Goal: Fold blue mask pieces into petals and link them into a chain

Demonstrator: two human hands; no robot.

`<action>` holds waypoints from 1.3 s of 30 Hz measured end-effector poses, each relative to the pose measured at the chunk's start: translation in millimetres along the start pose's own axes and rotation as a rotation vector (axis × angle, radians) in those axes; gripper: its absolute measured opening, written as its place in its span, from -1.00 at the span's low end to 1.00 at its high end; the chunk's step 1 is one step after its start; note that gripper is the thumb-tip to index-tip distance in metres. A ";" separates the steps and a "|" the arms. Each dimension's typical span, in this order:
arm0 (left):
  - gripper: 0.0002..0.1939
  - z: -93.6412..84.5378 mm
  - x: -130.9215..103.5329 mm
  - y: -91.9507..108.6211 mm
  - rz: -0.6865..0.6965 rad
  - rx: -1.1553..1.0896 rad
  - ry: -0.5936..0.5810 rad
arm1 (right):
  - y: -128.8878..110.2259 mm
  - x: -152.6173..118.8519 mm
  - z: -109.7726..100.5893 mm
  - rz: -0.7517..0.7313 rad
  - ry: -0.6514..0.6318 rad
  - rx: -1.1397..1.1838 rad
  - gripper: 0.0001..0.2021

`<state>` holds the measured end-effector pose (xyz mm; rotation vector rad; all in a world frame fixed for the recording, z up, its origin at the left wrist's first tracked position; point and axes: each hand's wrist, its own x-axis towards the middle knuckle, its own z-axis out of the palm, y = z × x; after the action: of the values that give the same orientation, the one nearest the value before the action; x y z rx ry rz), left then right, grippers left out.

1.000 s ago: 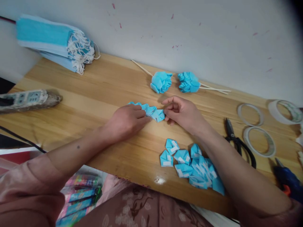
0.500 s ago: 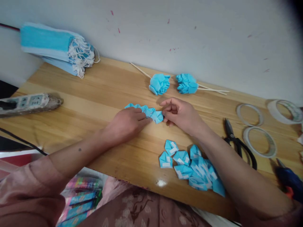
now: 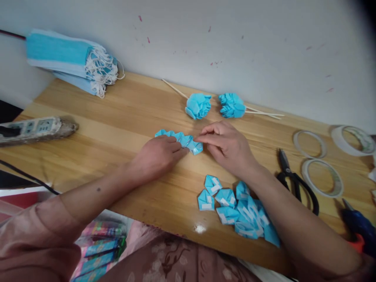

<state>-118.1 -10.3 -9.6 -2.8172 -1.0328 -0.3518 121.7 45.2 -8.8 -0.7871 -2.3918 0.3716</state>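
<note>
A short row of folded light-blue petals (image 3: 185, 140), joined side by side, lies on the wooden table. My left hand (image 3: 160, 156) holds the row down, its fingers across the lower edge. At the row's right end is my right hand (image 3: 227, 147), fingers drawn together with the index fingertip at the last petal's upper edge. Whether something small sits in that pinch is hidden. Below my right hand lie loose folded blue pieces (image 3: 249, 213), several with white tape strips. Farther back are blue flowers on sticks, one on the left (image 3: 198, 105) and one or more on the right (image 3: 232, 105).
Black scissors (image 3: 290, 174), rolls of tape (image 3: 323, 178) and a dark blue glue gun (image 3: 357, 223) lie to the right. A power strip (image 3: 38, 129) and a stack of blue face masks (image 3: 60, 49) are on the left. A wall (image 3: 249, 47) borders the table's back.
My right hand has shifted slightly, its index fingertip moving left onto the upper edge of the end petal. My left hand and the row stay in place.
</note>
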 end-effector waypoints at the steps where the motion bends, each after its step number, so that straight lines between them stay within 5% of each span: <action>1: -0.68 -0.1 0.1 0.1 0.000 0.000 0.000 | 0.5 0.0 1.2 0.008 -0.012 -0.008 -0.66; 25: -0.68 -1.6 -0.3 -0.9 -0.002 -0.007 0.076 | 2.3 -0.2 5.7 0.085 -0.141 -0.046 -0.66; 39: -0.65 -2.0 2.2 2.9 -0.026 0.018 0.002 | -0.7 0.3 9.6 0.101 -0.148 -0.102 -0.67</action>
<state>-115.0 -11.5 -7.2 -2.7889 -1.0681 -0.3466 115.3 44.1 -16.0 -0.9600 -2.5309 0.3622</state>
